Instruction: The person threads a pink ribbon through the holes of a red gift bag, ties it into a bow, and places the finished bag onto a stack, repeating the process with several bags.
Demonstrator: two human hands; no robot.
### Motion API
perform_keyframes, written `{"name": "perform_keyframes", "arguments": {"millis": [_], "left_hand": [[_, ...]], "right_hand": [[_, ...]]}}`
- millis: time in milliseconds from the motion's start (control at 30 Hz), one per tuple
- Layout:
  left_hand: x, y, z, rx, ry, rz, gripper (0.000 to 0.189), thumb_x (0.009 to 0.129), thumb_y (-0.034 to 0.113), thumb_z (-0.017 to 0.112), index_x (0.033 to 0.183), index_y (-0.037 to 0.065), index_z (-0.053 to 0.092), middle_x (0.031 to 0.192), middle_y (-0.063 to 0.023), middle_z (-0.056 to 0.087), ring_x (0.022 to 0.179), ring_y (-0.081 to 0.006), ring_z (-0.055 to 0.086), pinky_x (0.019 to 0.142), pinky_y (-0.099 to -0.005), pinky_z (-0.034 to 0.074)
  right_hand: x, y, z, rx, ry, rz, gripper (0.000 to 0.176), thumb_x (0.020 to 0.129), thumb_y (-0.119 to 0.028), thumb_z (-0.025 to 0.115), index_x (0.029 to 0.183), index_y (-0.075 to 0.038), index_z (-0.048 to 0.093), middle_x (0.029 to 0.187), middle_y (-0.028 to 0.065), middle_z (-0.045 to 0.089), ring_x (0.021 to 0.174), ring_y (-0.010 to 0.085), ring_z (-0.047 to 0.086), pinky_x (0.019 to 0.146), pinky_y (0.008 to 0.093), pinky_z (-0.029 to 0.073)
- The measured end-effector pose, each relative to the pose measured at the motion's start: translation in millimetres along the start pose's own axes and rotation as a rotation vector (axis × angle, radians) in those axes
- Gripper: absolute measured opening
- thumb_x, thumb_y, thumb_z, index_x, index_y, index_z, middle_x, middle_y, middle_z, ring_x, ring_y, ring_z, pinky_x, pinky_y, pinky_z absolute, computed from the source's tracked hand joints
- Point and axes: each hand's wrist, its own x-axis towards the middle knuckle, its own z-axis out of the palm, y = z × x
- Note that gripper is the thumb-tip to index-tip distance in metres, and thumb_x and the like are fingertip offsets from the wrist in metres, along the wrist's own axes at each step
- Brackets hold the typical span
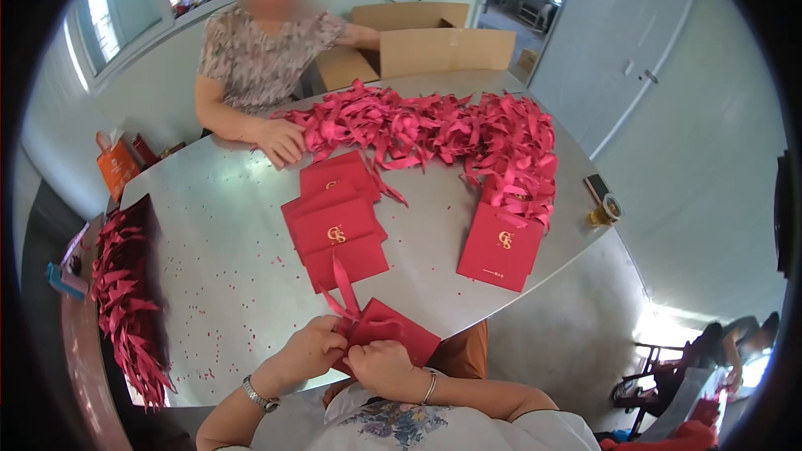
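Observation:
Both of my hands are at a red paper bag point(409, 332) at the table's near edge. My left hand point(311, 348), with a watch on the wrist, has its fingers closed at the bag's upper left, by the pink ribbon point(342, 280). My right hand point(386, 367), with a bracelet, pinches the bag's near edge. Just beyond lies an overlapping stack of red bags point(337, 234) with gold lettering. More red bags point(499, 246) lie to the right, under the end of a long heap of pink ribbons point(418, 129).
A person point(267, 50) sits across the table point(217, 234), one hand by the ribbons. Ribboned bags point(125, 301) stand at the left edge. A phone point(596, 189) and a glass point(607, 210) sit at the right edge; cardboard boxes point(447, 52) stand behind. Another person is at lower right.

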Motion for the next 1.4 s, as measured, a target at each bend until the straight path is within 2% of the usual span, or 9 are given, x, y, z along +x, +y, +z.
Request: {"name": "perform_keyframes", "arguments": {"millis": [300,433,467,533,567,700,1133,1300,1400], "left_hand": [[-7.5,-5.1,7.2,0.137,0.177,-0.003,0.001,0.078,0.007,0.062,0.077,0.007,0.061,0.106,-0.0162,0.056,0.104,-0.0369,0.055,0.084,-0.0452,0.049],[-9.0,-0.4,-1.0,0.198,0.250,-0.019,0.012,0.071,-0.003,0.064,0.080,0.004,0.060,0.114,-0.0191,0.056,0.106,-0.0400,0.052,0.088,-0.0449,0.046],[-7.9,4.6,-2.3,0.195,0.283,-0.022,0.013,0.071,-0.004,0.065,0.082,0.004,0.062,0.114,-0.0172,0.056,0.104,-0.0390,0.053,0.086,-0.0438,0.046],[-8.6,-1.8,1.1,0.209,0.271,-0.057,0.015,0.071,-0.004,0.067,0.082,0.005,0.064,0.115,-0.0154,0.057,0.104,-0.0376,0.054,0.085,-0.0428,0.047],[-9.4,-5.9,3.9,0.226,0.269,-0.070,0.014,0.072,-0.004,0.067,0.082,0.005,0.065,0.115,-0.0143,0.057,0.104,-0.0364,0.054,0.085,-0.0419,0.047],[-11.7,-6.6,4.4,0.211,0.276,-0.082,0.014,0.072,-0.003,0.068,0.081,0.006,0.065,0.115,-0.0134,0.057,0.104,-0.0358,0.055,0.086,-0.0415,0.047],[-67.4,-68.1,-36.3,0.147,0.667,-0.587,0.021,0.080,0.000,0.067,0.098,0.010,0.072,0.124,-0.0092,0.057,0.111,-0.0219,0.056,0.091,-0.0323,0.046],[-42.9,-35.1,-47.6,-0.060,0.624,-0.562,0.043,0.080,0.001,0.067,0.120,0.014,0.067,0.134,-0.0068,0.054,0.116,-0.0194,0.055,0.097,-0.0328,0.043],[-25.7,-35.7,-41.6,0.163,0.729,-0.210,0.040,0.080,0.000,0.067,0.117,0.016,0.068,0.127,-0.0095,0.056,0.113,-0.0244,0.056,0.093,-0.0355,0.046]], "right_hand": [[12.8,3.6,-35.5,-0.093,-0.001,-0.155,0.028,0.081,-0.031,0.069,0.066,-0.013,0.053,0.058,0.0022,0.055,0.057,0.0191,0.059,0.053,0.0345,0.045],[2.3,14.7,-57.0,-0.002,0.045,-0.318,0.026,0.075,-0.021,0.069,0.099,-0.009,0.065,0.093,0.0046,0.060,0.085,0.0214,0.059,0.073,0.0375,0.046],[-2.3,14.5,-54.2,-0.058,0.297,-0.381,0.026,0.074,-0.021,0.063,0.096,-0.007,0.063,0.093,0.0044,0.061,0.089,0.0218,0.060,0.079,0.0403,0.046],[-34.4,26.3,-43.5,-0.054,0.201,-0.290,0.030,0.072,-0.024,0.070,0.097,-0.007,0.064,0.106,0.0069,0.064,0.100,0.0236,0.060,0.089,0.0428,0.044],[-48.6,31.8,-31.1,0.112,0.153,-0.059,0.057,0.069,-0.029,0.077,0.116,-0.002,0.061,0.121,0.0129,0.060,0.111,0.0285,0.057,0.096,0.0448,0.040],[-58.1,38.5,-17.9,0.038,0.047,0.148,0.097,0.069,-0.037,0.080,0.141,0.009,0.034,0.134,0.0224,0.049,0.117,0.0357,0.052,0.098,0.0447,0.039],[-47.7,33.3,-30.0,0.019,-0.055,0.157,0.083,0.068,-0.035,0.080,0.136,0.001,0.049,0.133,0.0166,0.050,0.119,0.0321,0.050,0.100,0.0422,0.037],[-47.0,33.0,-29.4,0.006,-0.075,0.165,0.078,0.068,-0.033,0.080,0.133,0.000,0.052,0.134,0.0165,0.049,0.120,0.0325,0.049,0.100,0.0434,0.037],[-47.2,32.7,-28.2,-0.010,-0.071,0.157,0.077,0.068,-0.033,0.080,0.133,0.000,0.052,0.134,0.0168,0.049,0.120,0.0327,0.049,0.100,0.0435,0.037]]}}
